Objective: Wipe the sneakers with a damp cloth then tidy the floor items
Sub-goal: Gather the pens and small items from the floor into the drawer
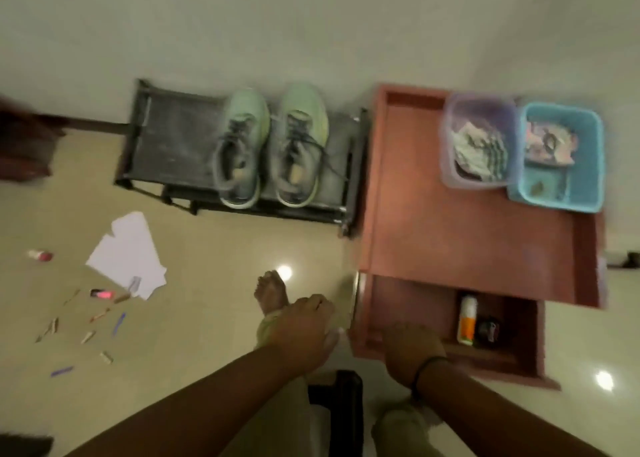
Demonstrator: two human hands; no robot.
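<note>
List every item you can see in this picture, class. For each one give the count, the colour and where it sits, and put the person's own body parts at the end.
sneakers: two, mint green and grey, side by side on the rack
shoe rack: one, black, against the wall
cabinet: one, reddish brown, right of the rack
drawer: one, reddish brown, pulled open at the cabinet's front
spray can: one, white and orange, in the drawer
purple basket: one, on the cabinet top
blue basket: one, beside the purple one
paper sheets: several, white, on the floor, left
small scattered bits: many, mixed colours, floor below the paper; too blurred to name
left hand: near the drawer's left edge
right hand: on the drawer front
</note>
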